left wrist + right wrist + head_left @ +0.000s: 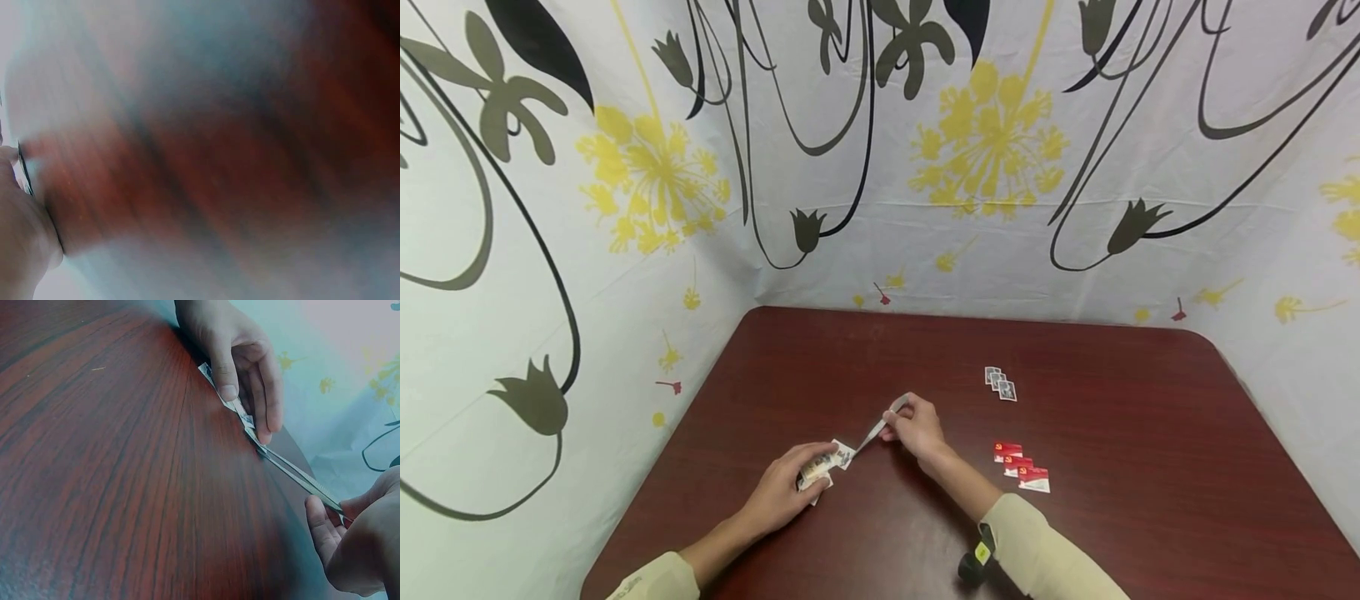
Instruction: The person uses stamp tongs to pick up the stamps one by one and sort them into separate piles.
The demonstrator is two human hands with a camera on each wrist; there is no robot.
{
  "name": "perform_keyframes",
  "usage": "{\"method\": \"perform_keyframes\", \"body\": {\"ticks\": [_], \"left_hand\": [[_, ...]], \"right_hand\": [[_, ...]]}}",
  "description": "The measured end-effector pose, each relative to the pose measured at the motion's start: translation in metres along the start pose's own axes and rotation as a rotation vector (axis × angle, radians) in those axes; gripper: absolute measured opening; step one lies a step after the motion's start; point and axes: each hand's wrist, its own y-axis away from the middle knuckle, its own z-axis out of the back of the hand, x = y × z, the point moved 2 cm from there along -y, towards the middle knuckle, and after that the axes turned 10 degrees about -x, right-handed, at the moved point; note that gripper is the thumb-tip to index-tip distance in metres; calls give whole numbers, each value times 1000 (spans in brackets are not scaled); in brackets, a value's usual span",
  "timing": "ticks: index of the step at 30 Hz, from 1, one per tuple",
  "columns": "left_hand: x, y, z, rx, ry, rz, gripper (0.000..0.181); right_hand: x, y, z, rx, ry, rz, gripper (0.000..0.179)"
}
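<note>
In the head view a stack of small pale stamps (844, 455) lies fanned out on the table, left of its middle. My left hand (786, 492) rests over them, its thumb and fingers on either side; the right wrist view shows the thumb pressing down on them with the other fingers fairly straight. Metal tweezers (300, 477) are pinched between the thumb and fingers of my right hand (917, 429). Their tips reach the edge of the nearest stamp; whether they grip it I cannot tell. In the left wrist view only part of the left hand (25, 231) shows.
Three overlapping red-and-white stamps (1018, 462) lie right of the right forearm. Farther back are three overlapping grey stamps (998, 382). The dark red wooden table (1120, 400) meets a patterned cloth (850, 183) at its back and left edges.
</note>
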Motion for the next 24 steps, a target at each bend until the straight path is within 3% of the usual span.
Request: {"method": "perform_keyframes", "body": {"ticks": [7,24], "left_hand": [[1,0,0,7,2,30,55],[1,1,0,18,16,54,56]], "right_hand": [[3,-3,-2,-5,-42,-5,8],[2,-10,-13,-33,0,34,8]]}}
